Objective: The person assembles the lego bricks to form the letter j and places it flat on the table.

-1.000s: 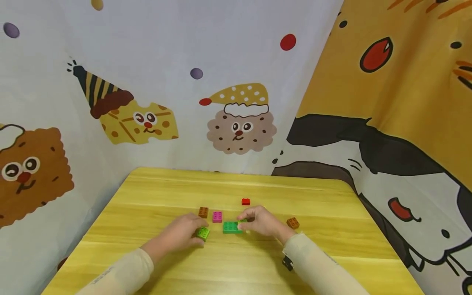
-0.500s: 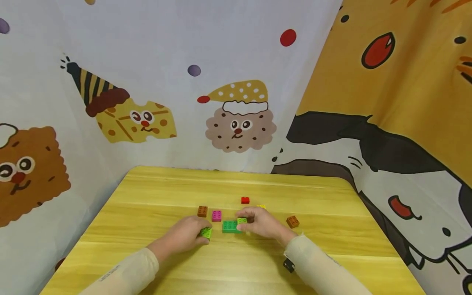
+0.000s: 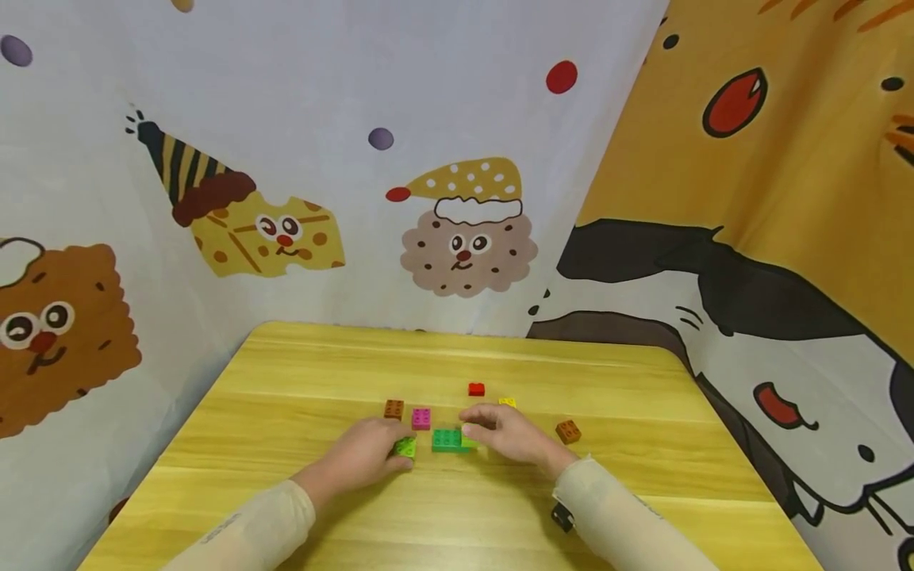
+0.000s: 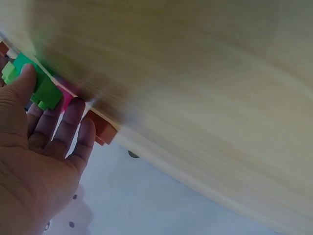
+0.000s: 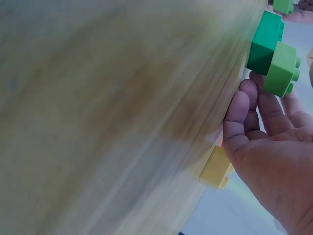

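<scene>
Left hand: your left hand (image 3: 367, 454) rests on the tabletop (image 3: 286, 373), its grip curled round a lime brick (image 3: 405, 446); in the left wrist view the thumb presses a green piece.
Right hand: your right hand (image 3: 508, 433) pinches a second lime piece (image 5: 281, 68) that sits against the right end of the green brick (image 3: 447, 440).
Green brick, place: flat on the tabletop between your two hands, studs up.
Green brick, axis: long axis runs left to right across you; the short sides face each hand.
Left lime brick: just left of the green brick, a small gap between them in the head view; it looks slightly tilted, but I cannot tell for sure.
Handling (judged): hard moulded plastic, light, stiff, not fragile. Smooth side walls will slip under a light pinch, and the brick will skate on the wood if pushed from one side only.
Hold (judged): take each brick by two opposite side walls, thumb against fingers, below the studs; steady the green brick at its short end while pressing down.
Nearby: pink brick (image 3: 420, 418) and brown brick (image 3: 393, 408) just beyond the left hand; red brick (image 3: 476, 388) and yellow brick (image 3: 508, 402) beyond the right; another brown one (image 3: 568, 431) off to the right.
</scene>
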{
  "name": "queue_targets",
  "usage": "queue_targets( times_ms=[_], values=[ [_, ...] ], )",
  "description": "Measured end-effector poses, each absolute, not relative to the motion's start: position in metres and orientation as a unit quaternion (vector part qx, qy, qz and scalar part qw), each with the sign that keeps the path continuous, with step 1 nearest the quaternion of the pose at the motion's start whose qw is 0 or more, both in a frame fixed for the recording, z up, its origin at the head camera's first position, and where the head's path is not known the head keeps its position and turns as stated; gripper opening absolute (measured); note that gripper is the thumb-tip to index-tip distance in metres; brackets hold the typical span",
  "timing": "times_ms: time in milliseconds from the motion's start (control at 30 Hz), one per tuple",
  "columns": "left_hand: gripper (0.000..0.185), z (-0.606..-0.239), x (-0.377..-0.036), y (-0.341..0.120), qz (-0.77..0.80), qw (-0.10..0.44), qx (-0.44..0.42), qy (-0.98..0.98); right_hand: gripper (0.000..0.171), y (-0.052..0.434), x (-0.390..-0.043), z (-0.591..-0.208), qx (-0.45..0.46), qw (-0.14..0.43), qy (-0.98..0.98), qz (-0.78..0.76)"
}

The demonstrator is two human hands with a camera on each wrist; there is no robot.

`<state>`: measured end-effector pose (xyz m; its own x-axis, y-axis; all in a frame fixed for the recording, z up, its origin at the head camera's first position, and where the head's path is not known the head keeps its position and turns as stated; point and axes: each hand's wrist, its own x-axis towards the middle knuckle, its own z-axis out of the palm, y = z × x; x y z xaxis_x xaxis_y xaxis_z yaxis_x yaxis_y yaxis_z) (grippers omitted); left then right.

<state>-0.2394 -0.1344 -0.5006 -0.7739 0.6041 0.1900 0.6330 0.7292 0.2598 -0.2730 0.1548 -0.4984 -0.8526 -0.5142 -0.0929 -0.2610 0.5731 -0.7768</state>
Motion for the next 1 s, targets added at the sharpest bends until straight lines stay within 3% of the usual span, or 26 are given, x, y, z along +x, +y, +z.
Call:
queue_targets(
  times_ms=[500, 1000],
  values=[
    [0.046, -0.495, -0.247, -0.109, -0.179, 0.076, -0.338, -0.921, 0.035, 0.155, -0.273, -0.500, -0.219, 0.153, 0.869, -0.416],
    [0.044, -0.495, -0.250, -0.107, -0.176, 0.082, -0.332, -0.923, 0.036, 0.153, -0.274, -0.501, -0.216, 0.157, 0.868, -0.419]
  ],
)
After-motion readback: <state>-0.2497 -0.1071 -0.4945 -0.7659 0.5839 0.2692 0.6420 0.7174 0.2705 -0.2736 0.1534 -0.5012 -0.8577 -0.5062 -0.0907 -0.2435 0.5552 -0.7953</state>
